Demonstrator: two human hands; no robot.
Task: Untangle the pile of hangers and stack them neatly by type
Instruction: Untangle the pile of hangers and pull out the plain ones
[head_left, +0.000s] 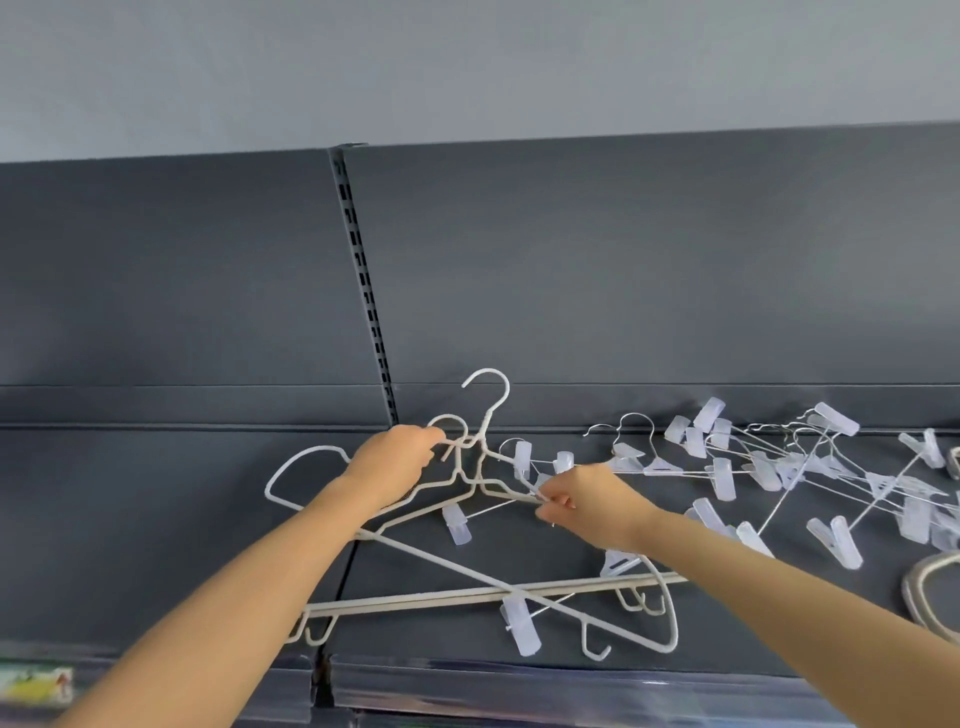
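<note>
Both hands are pinching the tangled white coated-wire hangers (467, 499): left hand (395, 462) steadying necks, right hand (587, 506) teasing out a shoulder wire.

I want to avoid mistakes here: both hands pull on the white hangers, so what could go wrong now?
1. The white hangers are hooked together at the necks; hard pulling by the left hand and right hand may bend them.
2. A clip hanger is threaded through them and could be dragged off the shelf edge.
3. The clip hanger pile lies nearby and may snag.
</note>
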